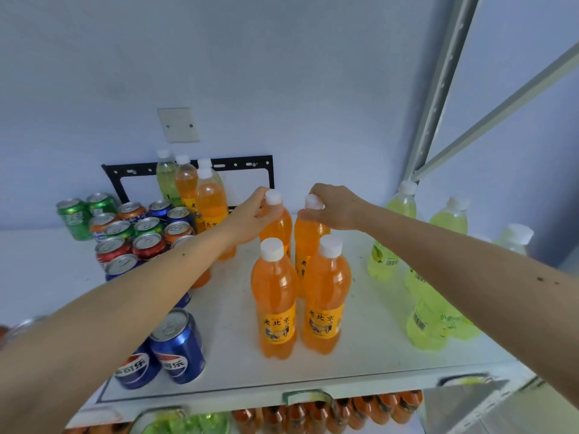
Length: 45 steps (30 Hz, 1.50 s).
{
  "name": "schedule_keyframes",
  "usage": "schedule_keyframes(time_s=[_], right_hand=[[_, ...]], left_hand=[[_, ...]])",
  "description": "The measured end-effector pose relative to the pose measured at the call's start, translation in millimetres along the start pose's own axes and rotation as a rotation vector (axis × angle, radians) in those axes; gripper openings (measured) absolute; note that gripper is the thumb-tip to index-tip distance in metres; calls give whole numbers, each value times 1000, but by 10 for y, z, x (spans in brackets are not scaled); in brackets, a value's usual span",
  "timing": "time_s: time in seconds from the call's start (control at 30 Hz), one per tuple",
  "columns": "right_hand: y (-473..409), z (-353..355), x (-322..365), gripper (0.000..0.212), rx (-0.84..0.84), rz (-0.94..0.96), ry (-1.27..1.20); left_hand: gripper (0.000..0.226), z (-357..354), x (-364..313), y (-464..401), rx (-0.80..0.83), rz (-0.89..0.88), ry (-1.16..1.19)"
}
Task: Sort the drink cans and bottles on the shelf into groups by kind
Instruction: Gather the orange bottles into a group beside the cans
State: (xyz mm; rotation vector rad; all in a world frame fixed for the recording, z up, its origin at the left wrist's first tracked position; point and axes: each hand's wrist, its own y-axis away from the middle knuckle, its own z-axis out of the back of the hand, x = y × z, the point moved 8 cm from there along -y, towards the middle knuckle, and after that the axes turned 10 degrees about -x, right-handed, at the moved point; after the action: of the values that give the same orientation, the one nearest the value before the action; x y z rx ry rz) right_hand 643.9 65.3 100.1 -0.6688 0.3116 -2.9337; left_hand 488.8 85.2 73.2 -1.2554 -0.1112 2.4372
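Two orange soda bottles (pixel 275 299) with white caps stand side by side near the front middle of the white shelf (pixel 232 327). Behind them stand two more orange bottles. My left hand (pixel 250 217) grips the neck of the rear left bottle (pixel 279 223). My right hand (pixel 335 208) pinches the cap and neck of the rear right bottle (pixel 308 236). At the back left, more orange bottles (pixel 211 202) stand with a pale green bottle (pixel 166 180). Several pale green bottles (pixel 432 317) stand at the right, partly behind my right forearm.
Green, orange, red and blue cans (pixel 138 230) crowd the left side of the shelf, and two blue Pepsi cans (pixel 178 346) stand at the front left under my left forearm. A black metal frame (pixel 241 162) leans on the wall behind. More bottles (pixel 329 411) fill the shelf below.
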Motion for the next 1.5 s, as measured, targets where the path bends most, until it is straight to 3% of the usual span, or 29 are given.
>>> schedule_keyframes(time_s=[0.27, 0.43, 0.57, 0.7, 0.83, 0.93, 1.03, 1.17, 1.27, 1.5], right_hand=[[-170, 325, 453, 55, -56, 80, 60], [-552, 378, 1096, 53, -86, 171, 77], [-915, 70, 1574, 60, -20, 197, 176], [-1319, -497, 1737, 73, 153, 102, 293], [-1549, -890, 1716, 79, 230, -50, 222], [-1671, -1066, 1703, 63, 248, -103, 204], [-1743, -1112, 1691, 43, 224, -123, 214], [-1782, -1157, 1681, 41, 210, -93, 229], [-1754, -1118, 1711, 35, 191, -12, 276], [-1668, -666, 1709, 48, 192, 24, 276]], left_hand=[[54, 345, 46, -53, -37, 9, -69], [36, 1077, 259, -185, -162, -66, -149], [29, 1771, 609, -385, -287, -57, -183], [46, 2182, 1009, -715, -279, -28, -324], [68, 2243, 1323, -1082, -197, -17, -420], [71, 2161, 1459, -1310, -120, 4, -379], [66, 2024, 1599, -1478, -55, 57, -361], [54, 1883, 1741, -1596, -48, 109, -487], [45, 1868, 1713, -1606, -75, 89, -456], [41, 2257, 1283, -1585, -168, -14, -384]])
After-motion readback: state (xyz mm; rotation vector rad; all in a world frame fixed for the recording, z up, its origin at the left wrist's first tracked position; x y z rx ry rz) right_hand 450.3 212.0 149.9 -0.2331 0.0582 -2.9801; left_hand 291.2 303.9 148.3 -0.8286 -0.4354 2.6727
